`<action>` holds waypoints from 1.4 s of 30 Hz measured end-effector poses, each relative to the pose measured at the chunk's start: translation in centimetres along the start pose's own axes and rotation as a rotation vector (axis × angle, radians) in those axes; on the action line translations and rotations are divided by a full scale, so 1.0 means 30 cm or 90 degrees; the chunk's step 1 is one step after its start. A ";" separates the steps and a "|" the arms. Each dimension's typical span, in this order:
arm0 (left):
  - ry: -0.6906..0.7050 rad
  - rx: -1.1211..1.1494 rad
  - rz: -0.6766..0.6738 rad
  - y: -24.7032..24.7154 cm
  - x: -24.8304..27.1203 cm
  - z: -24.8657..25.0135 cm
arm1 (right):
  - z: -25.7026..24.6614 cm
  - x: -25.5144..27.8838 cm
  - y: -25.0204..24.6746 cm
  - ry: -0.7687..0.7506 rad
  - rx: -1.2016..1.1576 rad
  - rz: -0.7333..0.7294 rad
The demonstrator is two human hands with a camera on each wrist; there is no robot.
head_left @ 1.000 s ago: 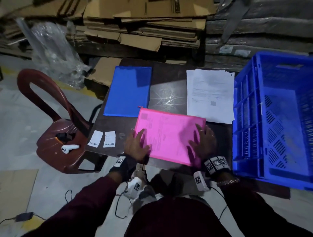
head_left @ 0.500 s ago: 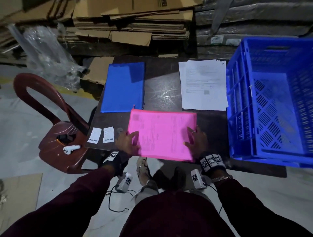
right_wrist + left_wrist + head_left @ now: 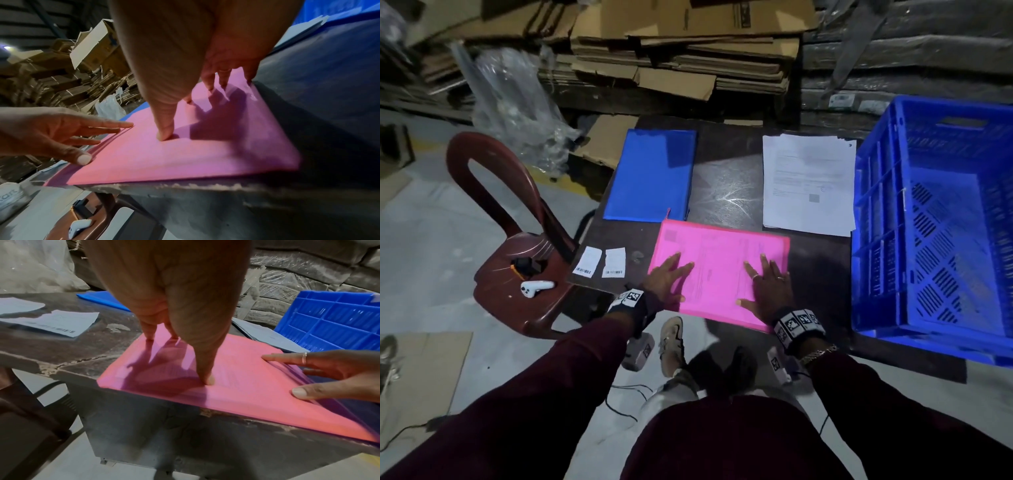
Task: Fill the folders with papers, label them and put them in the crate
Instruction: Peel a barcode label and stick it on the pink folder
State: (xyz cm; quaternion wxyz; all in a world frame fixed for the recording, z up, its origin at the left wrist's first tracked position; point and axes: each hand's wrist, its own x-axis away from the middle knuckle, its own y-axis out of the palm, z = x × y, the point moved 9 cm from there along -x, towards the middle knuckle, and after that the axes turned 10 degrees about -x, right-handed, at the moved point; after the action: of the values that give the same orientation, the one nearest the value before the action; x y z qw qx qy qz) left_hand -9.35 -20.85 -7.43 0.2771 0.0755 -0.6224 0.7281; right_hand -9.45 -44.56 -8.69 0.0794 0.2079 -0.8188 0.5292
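Note:
A pink folder (image 3: 719, 267) with printed paper showing through lies at the dark table's near edge, its near side overhanging slightly. My left hand (image 3: 666, 279) lies flat on the folder's left part with straight fingers; in the left wrist view the left hand (image 3: 185, 331) presses the pink folder (image 3: 236, 386) with its fingertips. My right hand (image 3: 768, 291) lies spread on the folder's right part, and its fingertips (image 3: 164, 136) rest on the pink folder (image 3: 185, 155). A blue folder (image 3: 650, 174) lies at the back left. A paper stack (image 3: 808, 185) lies at the back right. Two barcode labels (image 3: 602, 262) sit left of the pink folder.
A blue plastic crate (image 3: 935, 222) stands at the table's right end. A dark red plastic chair (image 3: 517, 260) with a white device (image 3: 536, 287) stands to the left. Flattened cardboard (image 3: 681, 48) and plastic wrap (image 3: 517, 102) pile up behind the table (image 3: 726, 178).
The pink folder has turned from tilted to nearly square with the table edge. Both hands have stayed on it, fingers now spread flatter.

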 end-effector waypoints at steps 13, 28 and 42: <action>-0.136 0.087 0.309 -0.184 0.275 -0.341 | -0.494 -0.094 -0.065 -0.219 -0.176 0.079; -0.052 0.030 0.254 -0.170 0.246 -0.696 | -0.992 -0.379 0.143 -0.194 -0.138 -0.002; 0.015 0.113 0.302 -0.238 0.230 -0.765 | -0.979 -0.486 0.203 0.013 -0.247 0.056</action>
State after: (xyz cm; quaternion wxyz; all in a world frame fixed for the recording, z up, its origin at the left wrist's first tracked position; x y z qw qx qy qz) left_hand -6.15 3.56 -3.01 0.0978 -0.0571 -0.5532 0.8253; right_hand -1.55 -12.26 -6.33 0.1029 0.1472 -0.9130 0.3662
